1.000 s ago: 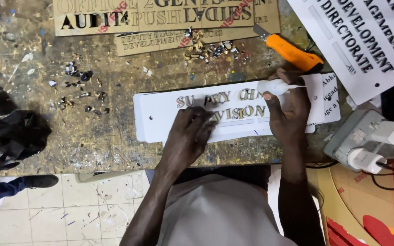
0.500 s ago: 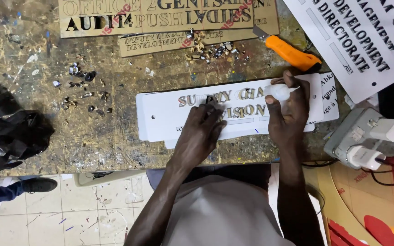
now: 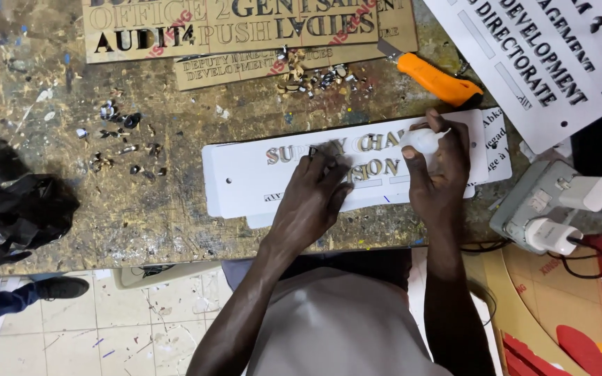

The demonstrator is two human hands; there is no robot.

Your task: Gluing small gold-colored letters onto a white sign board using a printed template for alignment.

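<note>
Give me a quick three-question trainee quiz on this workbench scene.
1. True or false: the orange utility knife lies apart from both hands.
2. What does the left hand press on?
3. Multiple choice: the right hand holds A) a small white object, B) a hammer, C) a brush.

Key:
1. True.
2. The white rectangular sign plate with raised letters.
3. A, the small white object.

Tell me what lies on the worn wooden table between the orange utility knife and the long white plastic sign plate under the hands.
Head view: only bare scratched table separates the orange utility knife from the white sign plate.
</note>
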